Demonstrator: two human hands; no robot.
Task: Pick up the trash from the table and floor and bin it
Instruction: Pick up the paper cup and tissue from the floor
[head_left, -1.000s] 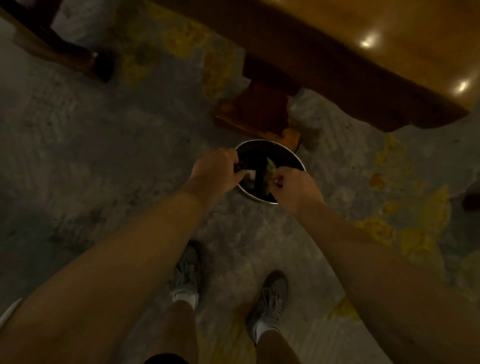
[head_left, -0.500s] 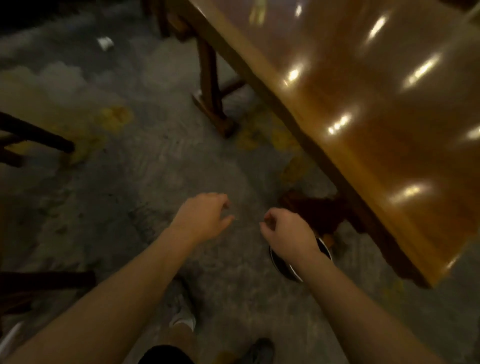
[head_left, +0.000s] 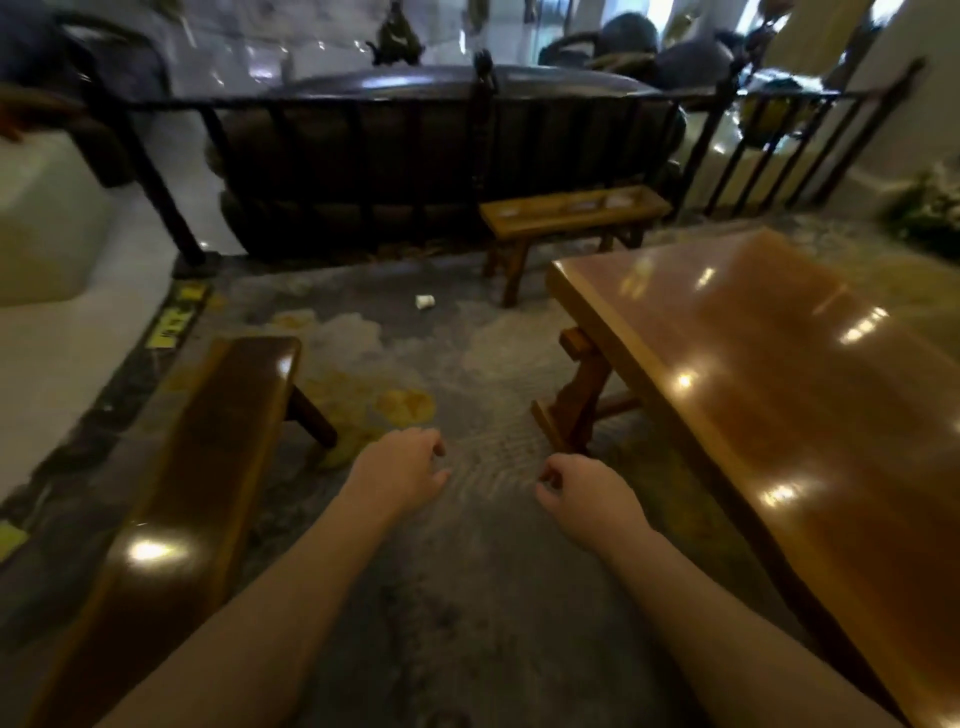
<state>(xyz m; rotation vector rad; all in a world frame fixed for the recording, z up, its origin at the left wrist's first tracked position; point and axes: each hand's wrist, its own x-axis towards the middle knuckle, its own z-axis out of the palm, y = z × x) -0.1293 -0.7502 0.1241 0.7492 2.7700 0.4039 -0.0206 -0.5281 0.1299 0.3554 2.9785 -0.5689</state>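
A small white crumpled cup (head_left: 424, 302) lies on the grey floor well ahead, between the benches. My left hand (head_left: 402, 467) hangs low over the floor with fingers loosely curled and nothing in it. To its right, my right hand (head_left: 587, 491) is also loosely curled and holds nothing. Both hands are far short of the cup. The long glossy wooden table (head_left: 779, 395) stands on my right; no trash shows on its top. The bin is out of view.
A dark wooden bench (head_left: 208, 467) runs along my left. A smaller bench (head_left: 571, 210) stands ahead by a black metal railing (head_left: 363, 104). A table leg (head_left: 576, 395) sits just right of my hands. A white step rises at far left.
My view has swung up from the bin at my feet to the room ahead. Both hands let go of the trash over the bin and now hang with nothing in them.
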